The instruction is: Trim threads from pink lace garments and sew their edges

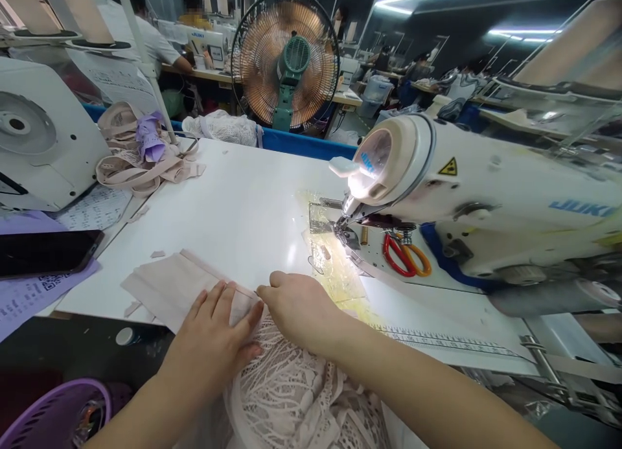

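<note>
My left hand [216, 332] lies flat with fingers spread on a pale pink fabric piece [168, 284] at the near edge of the white sewing table [233, 203]. My right hand [296, 310] is closed, pinching the edge of that pink fabric where it meets pink lace fabric [291, 391], which hangs off the table toward me. The white Juki sewing machine [486, 196] stands to the right, its needle area [347, 232] lit and a short way beyond my right hand.
Red and orange scissors [405, 254] lie on the machine bed. A pile of pink straps [140, 161] sits far left beside another machine [43, 138]. A black phone [46, 251] and purple basket [53, 413] are at left. A fan [286, 60] stands behind; other people work beyond.
</note>
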Tool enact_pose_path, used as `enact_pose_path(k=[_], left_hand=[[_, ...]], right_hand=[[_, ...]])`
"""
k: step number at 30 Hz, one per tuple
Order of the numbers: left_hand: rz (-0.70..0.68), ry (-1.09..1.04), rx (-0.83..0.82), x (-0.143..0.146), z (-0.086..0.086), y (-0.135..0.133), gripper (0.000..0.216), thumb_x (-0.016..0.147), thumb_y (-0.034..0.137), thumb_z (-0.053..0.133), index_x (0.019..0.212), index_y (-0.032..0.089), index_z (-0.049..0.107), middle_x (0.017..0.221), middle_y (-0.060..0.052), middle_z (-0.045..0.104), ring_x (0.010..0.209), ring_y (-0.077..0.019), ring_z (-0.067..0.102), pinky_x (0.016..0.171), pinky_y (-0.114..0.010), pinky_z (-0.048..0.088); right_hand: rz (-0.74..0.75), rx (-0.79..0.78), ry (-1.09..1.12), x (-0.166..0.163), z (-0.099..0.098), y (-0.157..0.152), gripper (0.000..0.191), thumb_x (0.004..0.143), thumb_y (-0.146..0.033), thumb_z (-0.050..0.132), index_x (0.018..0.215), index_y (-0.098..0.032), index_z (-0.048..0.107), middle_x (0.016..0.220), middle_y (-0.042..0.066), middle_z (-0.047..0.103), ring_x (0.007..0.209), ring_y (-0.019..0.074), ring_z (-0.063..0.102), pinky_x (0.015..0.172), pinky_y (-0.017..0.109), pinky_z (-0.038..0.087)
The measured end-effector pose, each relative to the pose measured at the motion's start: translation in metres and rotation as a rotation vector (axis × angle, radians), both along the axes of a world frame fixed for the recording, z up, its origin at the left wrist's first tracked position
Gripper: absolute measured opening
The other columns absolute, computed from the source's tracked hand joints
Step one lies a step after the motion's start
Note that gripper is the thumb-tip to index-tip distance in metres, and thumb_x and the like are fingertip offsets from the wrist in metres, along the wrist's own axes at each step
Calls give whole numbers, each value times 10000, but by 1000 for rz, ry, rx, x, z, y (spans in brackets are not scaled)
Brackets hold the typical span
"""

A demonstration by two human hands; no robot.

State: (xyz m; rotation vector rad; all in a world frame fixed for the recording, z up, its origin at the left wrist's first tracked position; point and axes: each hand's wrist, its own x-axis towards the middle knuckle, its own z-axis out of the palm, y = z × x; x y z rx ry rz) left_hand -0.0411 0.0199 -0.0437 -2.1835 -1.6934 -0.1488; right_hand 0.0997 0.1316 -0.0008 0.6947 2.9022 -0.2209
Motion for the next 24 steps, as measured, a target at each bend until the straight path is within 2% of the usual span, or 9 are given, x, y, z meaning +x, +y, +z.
enact_pose_path(k=[5, 9, 12, 16, 19, 24], left_hand=[[41, -66, -27, 1, 0, -1, 492, 611, 437, 827, 1061, 264, 729, 1156, -270, 662, 1072, -422, 633, 854, -541, 538], [41, -111, -27, 2, 1, -1, 443, 586, 419, 846, 989, 260, 751, 1154, -276, 660, 1071, -419, 634, 862, -538, 536], [29, -100, -11, 2, 1, -1, 446, 557, 402, 862, 963, 246, 759, 1146, -284, 661, 1057, -427, 639, 850, -539, 541], [23, -57, -5, 1, 1, -1, 515, 562, 412, 860, 1037, 250, 741, 1121, -280, 673, 1045, -424, 646, 842, -532, 546], [13, -7, 0, 1, 1, 0, 605, 563, 428, 859, 1123, 254, 709, 1103, -300, 671, 1023, -430, 653, 815, -527, 555], [-12, 29, 18, 0, -1, 0, 569, 597, 468, 827, 1117, 267, 714, 1101, -299, 670, 1017, -429, 656, 790, -524, 561]], right_hand=[[-16, -16, 119, -12, -9, -1, 209, 838, -146, 513, 1002, -187, 636, 785, 45, 567, 621, 161, 525, 507, 266, 321], [-14, -22, 124, -22, -19, -1, 190, 826, -168, 549, 998, -184, 630, 795, 43, 570, 641, 167, 538, 517, 270, 333], [-5, -20, 114, -24, -18, -1, 183, 842, -167, 535, 1002, -175, 624, 801, 49, 574, 650, 174, 545, 522, 276, 339], [36, -28, 60, -13, -4, -3, 177, 792, -100, 569, 942, -154, 643, 774, 56, 579, 645, 178, 549, 508, 279, 321], [12, -22, -41, 4, 5, -3, 168, 751, -59, 578, 868, -154, 653, 748, 57, 573, 621, 173, 542, 486, 275, 285], [-91, 20, 22, 24, 1, -4, 304, 828, -68, 515, 1079, -185, 640, 779, 43, 572, 594, 152, 513, 472, 265, 241]])
